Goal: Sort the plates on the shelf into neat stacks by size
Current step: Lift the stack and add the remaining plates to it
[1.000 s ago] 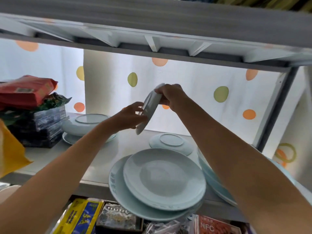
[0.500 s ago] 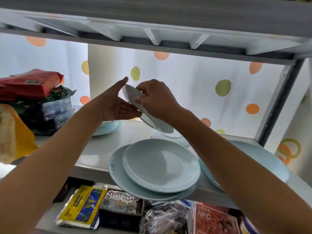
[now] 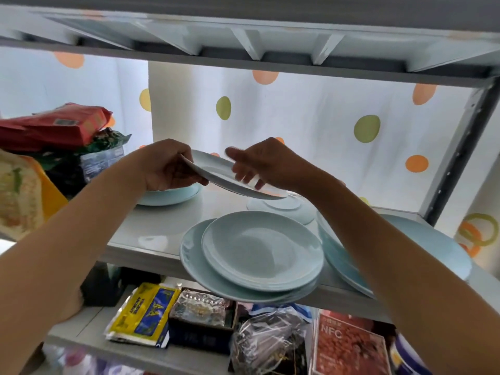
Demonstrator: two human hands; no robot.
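Note:
A small pale blue plate [image 3: 216, 171] hangs tilted above the white shelf [image 3: 151, 234], its right side lower. My left hand [image 3: 167, 166] grips its left rim. My right hand [image 3: 265, 163] is blurred, with spread fingers over the plate's right part and no clear grip. Below at the shelf's front edge, a medium plate [image 3: 259, 250] lies on a wider plate [image 3: 192, 255] that overhangs the edge. Another small plate [image 3: 286, 209] lies behind them. Large plates [image 3: 433, 239] sit at the right, partly hidden by my right arm. A pale blue dish stack [image 3: 173, 196] stands at the back left.
A red bag [image 3: 54, 128] on dark packets and a yellow bag [image 3: 27, 198] crowd the shelf's left end. The upper shelf [image 3: 243, 50] hangs close overhead and a metal upright [image 3: 460, 147] bounds the right. Snack packets [image 3: 146, 315] fill the lower shelf.
The small plate went from steeply tilted between both hands to flatter and lower. My left hand now grips its rim, and my right hand's fingers have loosened and spread.

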